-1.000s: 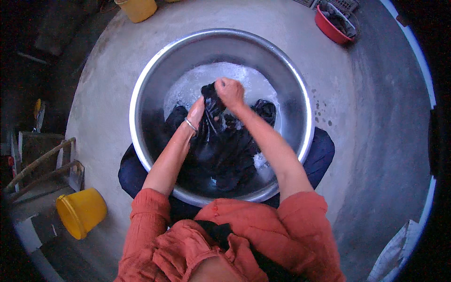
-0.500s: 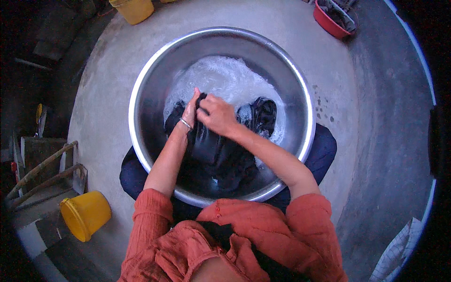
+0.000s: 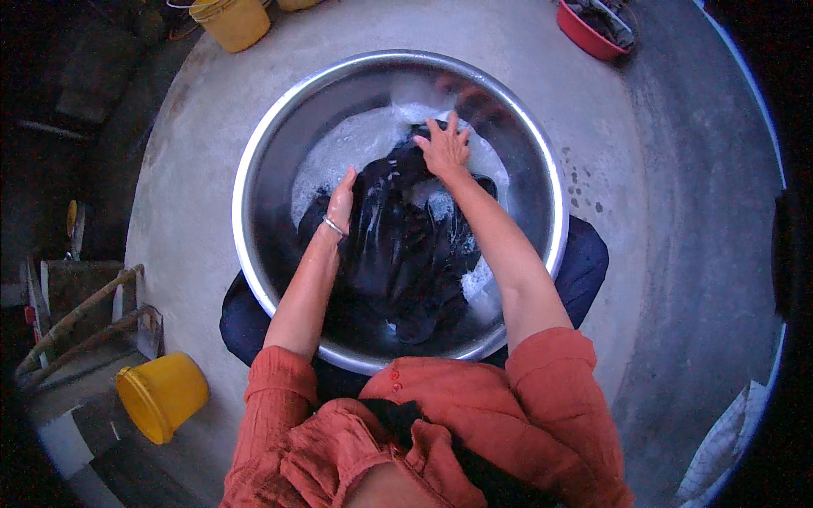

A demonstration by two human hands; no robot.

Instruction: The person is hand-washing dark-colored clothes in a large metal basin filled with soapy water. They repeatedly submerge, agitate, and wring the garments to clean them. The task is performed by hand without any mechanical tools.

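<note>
A large metal basin [image 3: 247, 169] stands between my legs, with soapy, foamy water [image 3: 326, 157] and a soaked black garment [image 3: 385, 254] in it. My left hand [image 3: 340, 206] is edge-on against the garment's left side, its visible part stretched out straight. Some of its fingers are hidden by the cloth. Farther out and to the right, my right hand [image 3: 446, 151] has its fingers spread over the garment's far end, palm down. Part of the garment bulges up out of the water, wet and shiny, between my two hands.
A yellow bucket [image 3: 174, 391] lies tilted at the lower left, near wooden poles [image 3: 80, 313]. Another yellow bucket [image 3: 237, 25] stands at the far left. A red tub [image 3: 584, 35] with dark contents sits at the far right. Wet spots [image 3: 580, 182] mark the concrete floor.
My right hand has moved from a closed grip on the cloth beside my left hand to farther out and right, with fingers spread. The garment's far part now extends outward. My left hand has dropped slightly nearer.
</note>
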